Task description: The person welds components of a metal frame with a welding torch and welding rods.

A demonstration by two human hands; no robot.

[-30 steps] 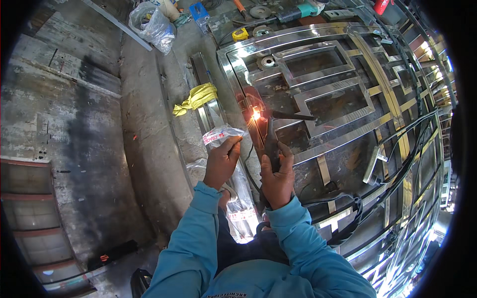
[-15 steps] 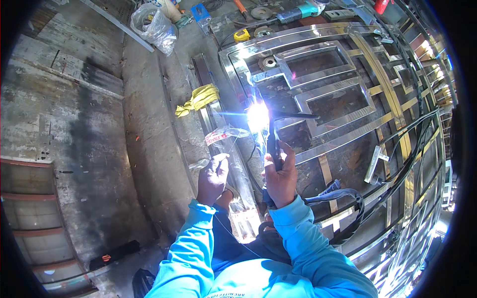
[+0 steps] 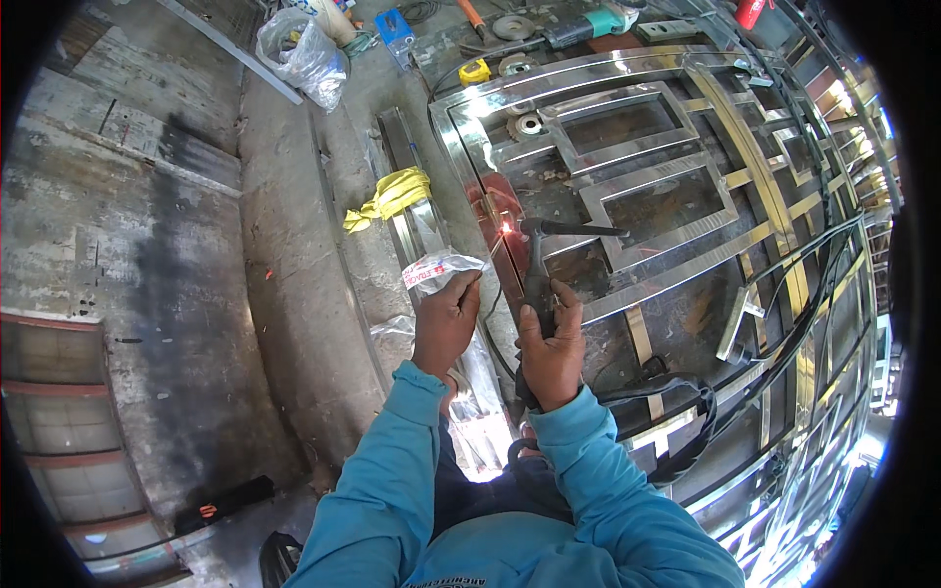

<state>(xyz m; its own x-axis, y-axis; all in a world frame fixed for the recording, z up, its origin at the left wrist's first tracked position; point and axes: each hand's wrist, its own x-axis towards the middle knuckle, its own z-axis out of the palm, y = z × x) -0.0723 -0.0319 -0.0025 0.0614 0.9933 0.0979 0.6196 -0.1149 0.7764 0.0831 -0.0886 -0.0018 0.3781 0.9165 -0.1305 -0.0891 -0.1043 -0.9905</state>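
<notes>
My right hand (image 3: 555, 348) is wrapped round the black handle of a welding torch (image 3: 539, 260). The torch head sits beside a small glowing spot (image 3: 506, 227) on a shiny metal gate frame (image 3: 627, 302), and the metal around it looks reddish. To the left, my left hand (image 3: 446, 323) is closed in a pinch. What its fingers hold is hidden or too thin to make out. Just beyond them, clear plastic film with red print (image 3: 441, 267) wraps a long metal bar.
A yellow cloth (image 3: 397, 196) is tied round the metal bars on the left. Beyond the frame lie a yellow tape measure (image 3: 474, 73), a teal angle grinder (image 3: 588, 24) and a blue box (image 3: 394, 34). Black cables (image 3: 804, 304) cross the frame at right. A plastic bag (image 3: 304, 59) stands far left.
The bright arc at the torch tip has gone out, leaving a small glow. My left hand has moved right and slightly forward, closer to the torch. My right hand has barely moved.
</notes>
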